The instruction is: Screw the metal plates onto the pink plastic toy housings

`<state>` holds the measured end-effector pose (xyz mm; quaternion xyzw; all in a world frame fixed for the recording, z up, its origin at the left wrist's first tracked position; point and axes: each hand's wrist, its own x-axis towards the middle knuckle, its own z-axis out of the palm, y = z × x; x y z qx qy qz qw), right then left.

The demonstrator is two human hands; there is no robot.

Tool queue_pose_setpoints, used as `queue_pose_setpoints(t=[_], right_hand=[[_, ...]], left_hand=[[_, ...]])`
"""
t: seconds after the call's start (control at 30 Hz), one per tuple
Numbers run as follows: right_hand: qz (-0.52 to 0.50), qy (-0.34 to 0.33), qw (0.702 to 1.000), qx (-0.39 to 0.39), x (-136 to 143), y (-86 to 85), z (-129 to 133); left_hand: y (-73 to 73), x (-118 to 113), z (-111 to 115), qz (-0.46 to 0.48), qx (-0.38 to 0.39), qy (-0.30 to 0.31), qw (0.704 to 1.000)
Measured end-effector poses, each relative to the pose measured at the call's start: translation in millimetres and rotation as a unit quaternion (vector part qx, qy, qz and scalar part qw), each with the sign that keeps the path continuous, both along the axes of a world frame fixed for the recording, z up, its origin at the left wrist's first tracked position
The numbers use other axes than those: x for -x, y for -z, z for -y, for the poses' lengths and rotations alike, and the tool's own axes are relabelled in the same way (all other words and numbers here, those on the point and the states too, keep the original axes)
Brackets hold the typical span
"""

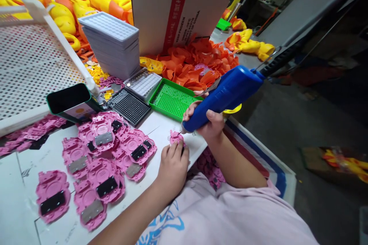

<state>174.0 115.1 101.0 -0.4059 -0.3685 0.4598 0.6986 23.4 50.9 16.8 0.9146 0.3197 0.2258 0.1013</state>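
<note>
My right hand (213,123) is wrapped around a blue electric screwdriver (224,97), held at a slant with its tip pointing down and left. Just under that tip lies a pink plastic shell (176,136), mostly covered by my left hand (174,164). The left fingers are closed over the shell and hold it against the white tabletop; whether the bit touches a screw is too small to tell. Left of my hands, several similar pink shells (101,176) lie in an overlapping pile, some with black and some with grey cover plates.
Behind the work spot are a green tray (172,99), a black perforated tray (129,106) and a stack of white trays (110,46). A dark open container (70,101) stands beside a white basket (37,61). Orange parts (198,61) are heaped by a cardboard box (161,7).
</note>
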Motion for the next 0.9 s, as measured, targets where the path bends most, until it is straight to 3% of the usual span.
queue_pose_setpoints(t=[0.2, 0.53, 0.7, 0.9], right_hand=[[0.013, -0.004, 1.0, 0.0, -1, 3.7, 1], [0.093, -0.082, 0.992, -0.016, -1, 11.0, 8], [0.085, -0.119, 0.989, 0.01, 2, 10.5, 4], [0.032, -0.075, 0.997, -0.007, 2, 2.4, 8]], left_hand=[[1.1, 0, 1, 0.005, -0.01, -0.004, 1.0], [-0.4, -1, 2, -0.005, -0.007, 0.003, 1.0], [-3.0, -1, 2, -0.02, -0.002, 0.005, 1.0], [2.6, 0, 4, -0.022, -0.014, 0.014, 1.0]])
